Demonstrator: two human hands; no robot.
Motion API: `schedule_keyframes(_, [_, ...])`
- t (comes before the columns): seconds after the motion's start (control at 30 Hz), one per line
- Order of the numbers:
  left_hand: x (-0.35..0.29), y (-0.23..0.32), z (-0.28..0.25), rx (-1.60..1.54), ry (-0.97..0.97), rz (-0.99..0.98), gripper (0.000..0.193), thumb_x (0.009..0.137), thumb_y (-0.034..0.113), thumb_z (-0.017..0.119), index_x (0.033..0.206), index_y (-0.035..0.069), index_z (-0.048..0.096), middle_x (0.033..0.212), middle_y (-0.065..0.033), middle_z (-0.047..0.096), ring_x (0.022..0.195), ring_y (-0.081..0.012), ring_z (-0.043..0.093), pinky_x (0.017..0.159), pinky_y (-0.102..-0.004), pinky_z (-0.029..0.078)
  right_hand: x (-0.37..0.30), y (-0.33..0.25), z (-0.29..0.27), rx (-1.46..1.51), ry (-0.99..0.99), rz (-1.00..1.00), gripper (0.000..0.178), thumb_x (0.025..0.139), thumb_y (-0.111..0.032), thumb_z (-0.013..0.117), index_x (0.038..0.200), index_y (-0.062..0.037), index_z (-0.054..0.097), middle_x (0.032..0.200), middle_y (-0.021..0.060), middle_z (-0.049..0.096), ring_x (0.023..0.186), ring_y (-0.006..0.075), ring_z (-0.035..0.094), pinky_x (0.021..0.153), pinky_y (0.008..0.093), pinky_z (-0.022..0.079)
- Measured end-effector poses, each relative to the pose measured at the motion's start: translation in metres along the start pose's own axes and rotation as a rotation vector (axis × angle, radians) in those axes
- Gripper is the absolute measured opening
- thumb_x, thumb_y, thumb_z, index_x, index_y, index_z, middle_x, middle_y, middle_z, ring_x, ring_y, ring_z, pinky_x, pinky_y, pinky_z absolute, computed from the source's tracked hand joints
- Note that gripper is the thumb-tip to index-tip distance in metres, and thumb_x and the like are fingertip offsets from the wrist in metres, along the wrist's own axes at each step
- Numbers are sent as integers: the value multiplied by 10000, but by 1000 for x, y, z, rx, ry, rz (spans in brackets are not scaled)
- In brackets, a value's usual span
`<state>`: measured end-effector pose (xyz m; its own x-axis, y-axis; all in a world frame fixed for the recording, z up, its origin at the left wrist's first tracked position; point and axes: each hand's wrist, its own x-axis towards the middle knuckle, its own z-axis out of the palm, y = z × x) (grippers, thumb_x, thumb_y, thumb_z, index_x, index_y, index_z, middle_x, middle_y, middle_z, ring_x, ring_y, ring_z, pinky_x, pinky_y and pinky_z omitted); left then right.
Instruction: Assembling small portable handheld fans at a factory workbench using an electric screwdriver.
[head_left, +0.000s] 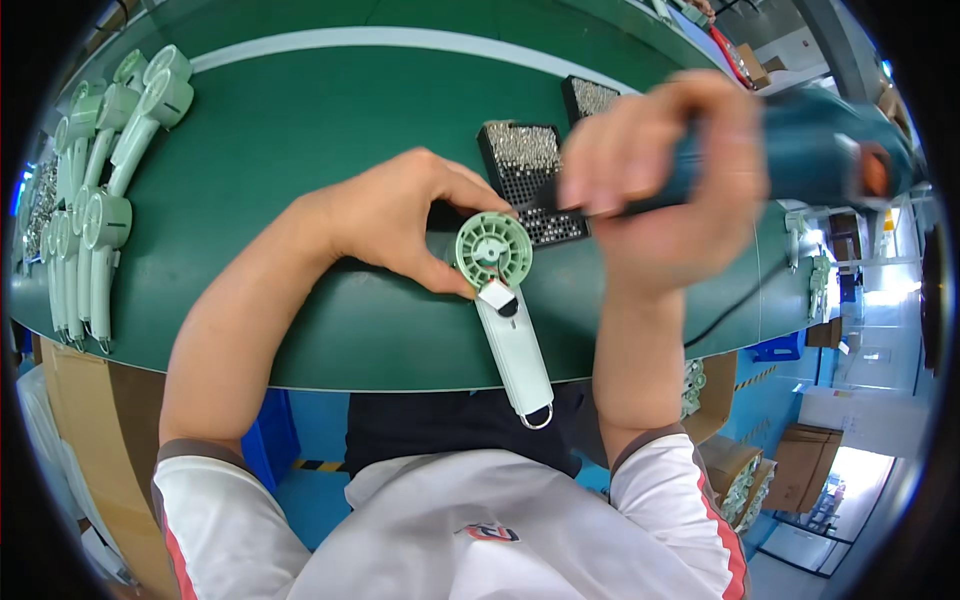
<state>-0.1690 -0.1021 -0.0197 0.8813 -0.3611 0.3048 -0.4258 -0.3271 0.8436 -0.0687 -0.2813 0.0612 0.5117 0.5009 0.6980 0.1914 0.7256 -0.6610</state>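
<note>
My left hand (405, 215) grips the round head of a pale green handheld fan (518, 350) between thumb and fingers. Its slotted round head faces up, and a small white piece with a thin red wire shows at the neck. The handle, with a metal loop at its end, points toward me past the table edge. My right hand (670, 170) is wrapped round a dark teal electric screwdriver (800, 150), blurred by motion. The driver lies level, its dark tip over the black screw tray (525, 165), close to the fan head.
A second black tray (595, 97) of screws stands behind the first. Several pale green fans (100, 190) lie stacked at the left end of the green table (330, 110), beside a pile of small metal parts (40, 210). The driver's black cord (735, 308) crosses the table at right.
</note>
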Motion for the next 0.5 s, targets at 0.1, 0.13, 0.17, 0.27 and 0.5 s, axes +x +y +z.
schedule_keyframes(0.1, [6, 4, -2, 3, 0, 0, 628, 634, 190, 922, 1189, -30, 727, 1111, -168, 748, 1023, -290, 727, 951, -359, 558, 7, -10, -24, -193, 189, -12, 295, 1063, -252, 483, 1128, 10, 602, 610, 47, 504, 448, 176, 477, 443, 358, 444])
schedule_keyframes(0.13, [6, 2, -2, -2, -13, -1, 628, 634, 190, 922, 1189, -30, 727, 1111, -168, 748, 1023, -290, 727, 951, -359, 558, 2, -1, -26, -326, 280, 2, 283, 1060, -244, 492, 1117, 7, 609, 603, 52, 501, 446, 177, 475, 440, 358, 442])
schedule_keyframes(0.17, [6, 1, -2, 1, 2, 6, 631, 631, 187, 922, 1191, -28, 728, 1107, -169, 749, 1023, -293, 728, 952, -360, 558, -2, 6, -30, -271, 315, 27, 248, 1046, -201, 535, 1080, 31, 617, 594, 64, 516, 446, 182, 488, 438, 362, 449])
schedule_keyframes(0.27, [5, 4, -3, -17, 11, -11, 633, 622, 180, 924, 1191, -20, 733, 1106, -165, 752, 1027, -284, 730, 958, -365, 557, -6, 17, -33, -400, 313, 4, 229, 1033, -165, 575, 1048, 60, 615, 596, 77, 540, 450, 185, 509, 437, 368, 461])
schedule_keyframes(0.5, [6, 5, -2, -19, 21, -45, 637, 612, 163, 929, 1195, -12, 738, 1108, -152, 754, 1039, -267, 727, 974, -359, 552, -8, 24, -44, -310, 319, 8, 198, 1010, -118, 624, 1016, 80, 624, 606, 91, 569, 444, 181, 533, 434, 366, 492])
